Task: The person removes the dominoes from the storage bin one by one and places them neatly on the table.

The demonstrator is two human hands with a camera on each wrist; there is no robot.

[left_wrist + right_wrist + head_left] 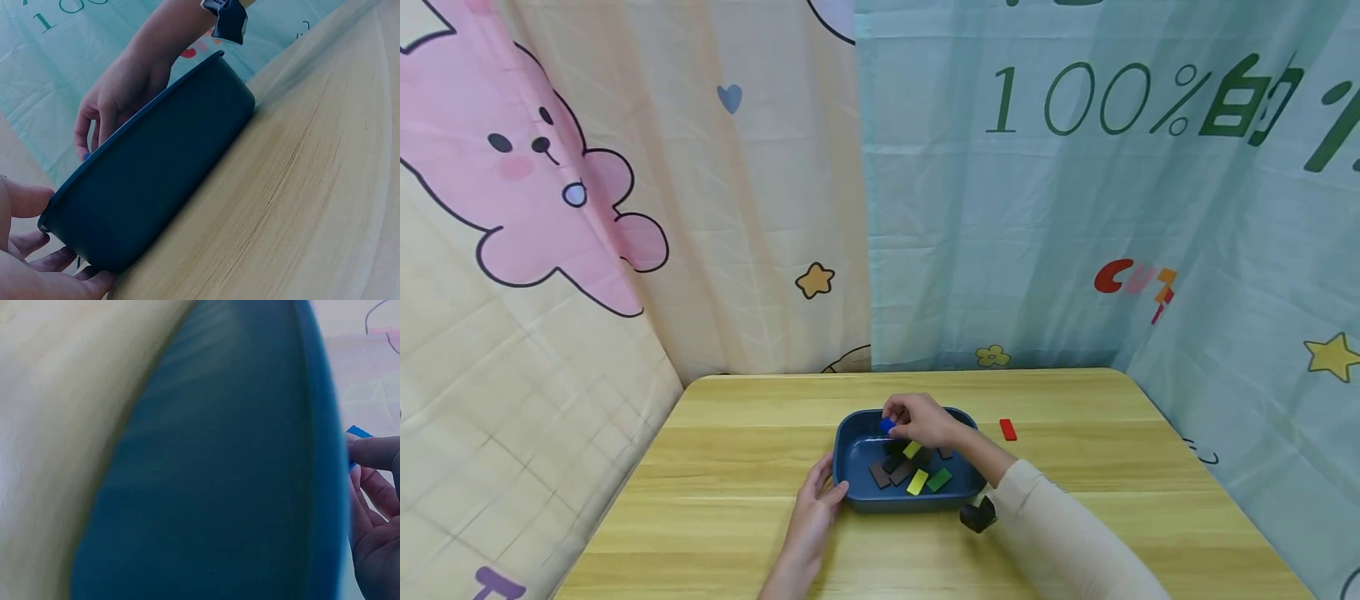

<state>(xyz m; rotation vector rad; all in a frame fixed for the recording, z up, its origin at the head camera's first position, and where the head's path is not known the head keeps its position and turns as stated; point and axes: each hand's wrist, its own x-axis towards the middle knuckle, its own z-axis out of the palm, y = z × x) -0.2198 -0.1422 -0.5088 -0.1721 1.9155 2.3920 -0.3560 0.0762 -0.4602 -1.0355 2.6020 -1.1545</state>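
A dark blue plastic bin (pixel 901 504) stands on the table, with several small flat blocks lying inside. Among them are yellow blocks (pixel 917 482), a green block (pixel 938 479) and brown blocks (pixel 880 475). My left hand (pixel 817 493) grips the bin at its left end; in the left wrist view the thumb (pixel 30 197) lies at the rim and the fingers curl below it. Over the back left of the bin, my right hand (pixel 921 419) pinches a small blue block (pixel 887 425) between thumb and fingertips. Only part of that block (pixel 359 432) shows in the right wrist view.
A red flat block (pixel 1007 430) lies on the wooden table (pixel 737 442), right of the bin. A black wrist device (pixel 978 514) sits under the right forearm near the bin's front right corner. Printed curtains (pixel 760 208) hang behind the table and at both sides.
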